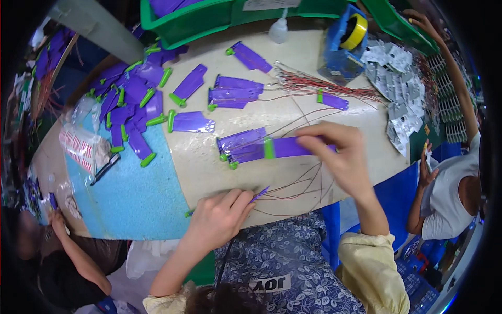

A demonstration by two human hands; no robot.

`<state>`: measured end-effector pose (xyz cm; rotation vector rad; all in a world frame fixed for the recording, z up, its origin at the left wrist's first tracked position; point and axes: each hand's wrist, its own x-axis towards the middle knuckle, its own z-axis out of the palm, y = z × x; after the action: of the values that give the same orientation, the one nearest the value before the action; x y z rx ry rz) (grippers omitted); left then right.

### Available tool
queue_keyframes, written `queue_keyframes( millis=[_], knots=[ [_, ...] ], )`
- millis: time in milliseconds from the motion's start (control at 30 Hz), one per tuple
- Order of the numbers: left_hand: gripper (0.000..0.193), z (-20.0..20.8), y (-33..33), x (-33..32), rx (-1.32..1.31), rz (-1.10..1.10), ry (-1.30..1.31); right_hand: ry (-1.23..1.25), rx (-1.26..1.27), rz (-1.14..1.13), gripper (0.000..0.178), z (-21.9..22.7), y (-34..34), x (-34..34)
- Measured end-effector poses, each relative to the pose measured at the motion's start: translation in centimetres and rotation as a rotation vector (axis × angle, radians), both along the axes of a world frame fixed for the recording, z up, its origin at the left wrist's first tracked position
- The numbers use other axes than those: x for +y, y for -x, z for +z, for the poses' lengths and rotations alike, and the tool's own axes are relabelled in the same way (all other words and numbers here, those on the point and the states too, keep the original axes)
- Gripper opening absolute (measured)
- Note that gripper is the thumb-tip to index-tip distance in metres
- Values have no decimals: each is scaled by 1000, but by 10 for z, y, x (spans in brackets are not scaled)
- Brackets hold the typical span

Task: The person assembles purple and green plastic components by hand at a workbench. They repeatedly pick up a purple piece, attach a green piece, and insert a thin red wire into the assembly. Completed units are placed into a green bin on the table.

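Observation:
My left hand (219,215) is closed around a purple flat part (260,194) near the table's front edge. Only the part's tip shows past my fingers, and a green end peeks out on the other side. Thin dark red wires (293,196) trail right from beside it. Between the thumb and fingers of my right hand (342,154) is another purple flat part (287,147), its green end pointing left. That part overlaps or hangs over a small group of purple parts (240,140) with green ends on the table; whether it touches them I cannot tell.
Purple parts (137,86) are heaped at the left, beside a blue mat (136,193) and a black pen (105,168). Red wires (314,82), a blue tape dispenser (334,60) and metal brackets (402,89) lie right. A green bin (193,29) stands behind. Other people work both sides.

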<state>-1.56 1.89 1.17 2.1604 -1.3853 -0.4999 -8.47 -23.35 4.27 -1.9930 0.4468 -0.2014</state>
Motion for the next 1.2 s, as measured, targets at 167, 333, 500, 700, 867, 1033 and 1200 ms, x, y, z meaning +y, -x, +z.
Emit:
queue_keyframes(
  millis=[167, 333, 500, 700, 867, 1033, 1200],
  knots=[
    [19, 6, -16, 17, -95, 36, 82, -154, 67, 94, 17, -50, -41, 29],
    [18, -10, -26, 12, -167, 145, -4, 77, 45, 169, 15, -55, -65, 48],
    [18, -16, -32, 10, -125, 155, -47, 376, -129, 322, 18, -58, -73, 54],
    [21, 4, -50, 20, 98, 520, 34, 29, 39, 515, 20, -30, -82, 35],
    [26, 27, -51, -10, 317, 374, 390, -376, 108, 403, 16, -2, -55, 46],
    [20, 18, -38, -20, 310, 367, 475, -239, 93, 266, 20, 1, -35, 51],
    [20, 18, -27, -22, 243, 433, 568, -131, 28, 196, 20, -7, -22, 51]
  ],
)
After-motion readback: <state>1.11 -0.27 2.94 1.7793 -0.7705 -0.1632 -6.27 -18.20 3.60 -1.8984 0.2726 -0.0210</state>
